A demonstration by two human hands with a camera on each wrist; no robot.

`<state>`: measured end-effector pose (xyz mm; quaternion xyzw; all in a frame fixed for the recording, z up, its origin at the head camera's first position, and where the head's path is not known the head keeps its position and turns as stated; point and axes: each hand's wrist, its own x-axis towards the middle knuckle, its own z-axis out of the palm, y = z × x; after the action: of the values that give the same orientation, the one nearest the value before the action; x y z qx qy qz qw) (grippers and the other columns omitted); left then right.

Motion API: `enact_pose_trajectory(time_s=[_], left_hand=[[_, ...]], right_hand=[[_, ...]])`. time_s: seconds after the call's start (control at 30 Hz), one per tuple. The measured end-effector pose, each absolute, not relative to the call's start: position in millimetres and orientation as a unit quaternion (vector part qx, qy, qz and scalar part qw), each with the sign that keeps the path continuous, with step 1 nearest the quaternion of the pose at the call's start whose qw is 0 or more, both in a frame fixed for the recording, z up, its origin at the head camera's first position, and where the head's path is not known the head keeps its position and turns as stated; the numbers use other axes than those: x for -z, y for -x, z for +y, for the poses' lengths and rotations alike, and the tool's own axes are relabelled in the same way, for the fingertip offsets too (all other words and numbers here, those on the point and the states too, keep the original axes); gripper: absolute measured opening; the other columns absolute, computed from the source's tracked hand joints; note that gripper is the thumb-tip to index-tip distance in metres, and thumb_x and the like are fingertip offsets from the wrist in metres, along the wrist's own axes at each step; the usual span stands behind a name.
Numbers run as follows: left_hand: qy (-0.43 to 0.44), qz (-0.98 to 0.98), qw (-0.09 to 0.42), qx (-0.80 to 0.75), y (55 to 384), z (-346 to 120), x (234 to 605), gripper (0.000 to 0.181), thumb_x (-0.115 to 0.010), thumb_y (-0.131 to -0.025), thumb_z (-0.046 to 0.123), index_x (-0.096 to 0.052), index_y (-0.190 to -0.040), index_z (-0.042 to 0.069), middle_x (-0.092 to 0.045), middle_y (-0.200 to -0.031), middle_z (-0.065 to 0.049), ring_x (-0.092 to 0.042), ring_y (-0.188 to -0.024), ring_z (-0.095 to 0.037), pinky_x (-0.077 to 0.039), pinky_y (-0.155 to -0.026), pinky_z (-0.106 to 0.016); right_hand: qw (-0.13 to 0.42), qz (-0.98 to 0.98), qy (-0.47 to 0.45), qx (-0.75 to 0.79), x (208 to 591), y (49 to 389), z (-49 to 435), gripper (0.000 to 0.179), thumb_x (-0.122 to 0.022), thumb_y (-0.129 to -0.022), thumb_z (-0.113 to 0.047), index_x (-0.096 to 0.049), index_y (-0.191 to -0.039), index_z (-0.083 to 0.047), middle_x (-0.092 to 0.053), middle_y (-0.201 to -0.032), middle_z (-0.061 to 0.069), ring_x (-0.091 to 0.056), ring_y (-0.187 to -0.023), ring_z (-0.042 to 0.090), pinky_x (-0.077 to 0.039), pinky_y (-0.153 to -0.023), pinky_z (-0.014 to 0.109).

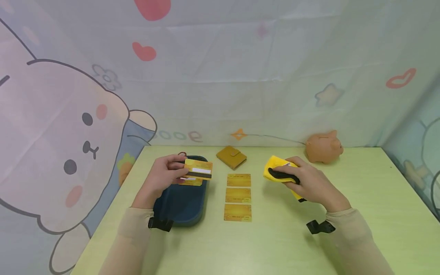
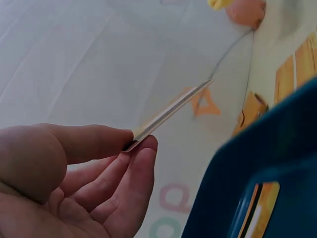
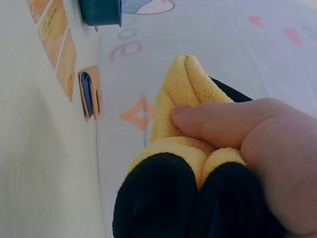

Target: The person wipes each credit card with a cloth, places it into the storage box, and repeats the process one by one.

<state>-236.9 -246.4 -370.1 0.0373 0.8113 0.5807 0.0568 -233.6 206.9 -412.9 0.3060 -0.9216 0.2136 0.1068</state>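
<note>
My left hand (image 1: 166, 173) pinches a gold bank card (image 1: 203, 166) by its left edge, above a dark blue tray (image 1: 182, 206). The card's back faces up, with a black stripe and a white strip; the left wrist view has it edge-on between thumb and fingertips. A second bank card (image 2: 262, 210) lies inside the tray, partly hidden from the head view by the held one. In my right hand (image 1: 311, 183) is a bunched yellow fleecy cloth (image 3: 185, 94) with black edging, gripped over the table's right side. Three gold cards (image 1: 238, 195) form a column between the hands.
A mustard-brown wallet (image 1: 231, 156) with a snap strap lies at the table's back, behind the card column. An orange piggy bank (image 1: 323, 147) stands at the back right. Behind the table (image 1: 275, 244) hangs a printed curtain (image 1: 220, 99).
</note>
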Motion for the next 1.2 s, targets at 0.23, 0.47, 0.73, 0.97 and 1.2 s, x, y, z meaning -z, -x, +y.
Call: enact_pose_trajectory(time_s=[0.23,0.47,0.73,0.97,1.2], left_hand=[[-0.002,0.845,0.057,-0.532,241,-271,377,0.042,-0.072,-0.099,0.006,-0.06,-0.138,-0.005,-0.069,-0.114,-0.019,-0.074,-0.093,-0.02,-0.066,-0.081,-0.034],[0.018,0.858,0.077,-0.508,242,-283,384,0.04,-0.071,-0.099,0.004,-0.059,-0.135,-0.008,-0.07,-0.114,-0.024,-0.075,-0.088,-0.021,-0.066,-0.083,-0.038],[0.029,0.865,0.131,-0.484,242,-285,394,0.038,-0.069,-0.099,0.002,-0.056,-0.131,-0.013,-0.074,-0.113,-0.027,-0.077,-0.09,-0.03,-0.066,-0.081,-0.038],[0.037,0.873,0.149,-0.463,246,-281,400,0.037,-0.07,-0.095,-0.001,-0.056,-0.126,-0.016,-0.073,-0.105,-0.026,-0.076,-0.081,-0.026,-0.066,-0.076,-0.039],[0.046,0.886,0.154,-0.435,251,-279,406,0.033,-0.071,-0.094,-0.004,-0.058,-0.123,-0.015,-0.07,-0.105,-0.025,-0.077,-0.081,-0.029,-0.066,-0.076,-0.041]], right_hand=[[0.097,-0.923,-0.304,-0.214,414,234,206,0.052,-0.082,-0.091,-0.008,-0.071,-0.137,-0.028,-0.059,-0.138,0.014,-0.068,-0.098,0.031,-0.059,-0.071,0.045],[0.098,-0.924,-0.3,-0.214,414,234,206,0.051,-0.082,-0.091,-0.009,-0.071,-0.138,-0.027,-0.058,-0.138,0.014,-0.068,-0.098,0.031,-0.059,-0.073,0.046],[0.095,-0.924,-0.303,-0.214,414,235,206,0.052,-0.081,-0.091,-0.009,-0.07,-0.139,-0.028,-0.058,-0.139,0.014,-0.068,-0.101,0.032,-0.059,-0.074,0.046],[0.1,-0.922,-0.305,-0.215,416,236,206,0.051,-0.082,-0.091,-0.01,-0.071,-0.137,-0.028,-0.058,-0.138,0.014,-0.068,-0.099,0.031,-0.059,-0.072,0.043],[0.107,-0.921,-0.306,-0.215,416,236,206,0.051,-0.083,-0.09,-0.01,-0.071,-0.137,-0.028,-0.059,-0.137,0.014,-0.068,-0.099,0.031,-0.059,-0.072,0.043]])
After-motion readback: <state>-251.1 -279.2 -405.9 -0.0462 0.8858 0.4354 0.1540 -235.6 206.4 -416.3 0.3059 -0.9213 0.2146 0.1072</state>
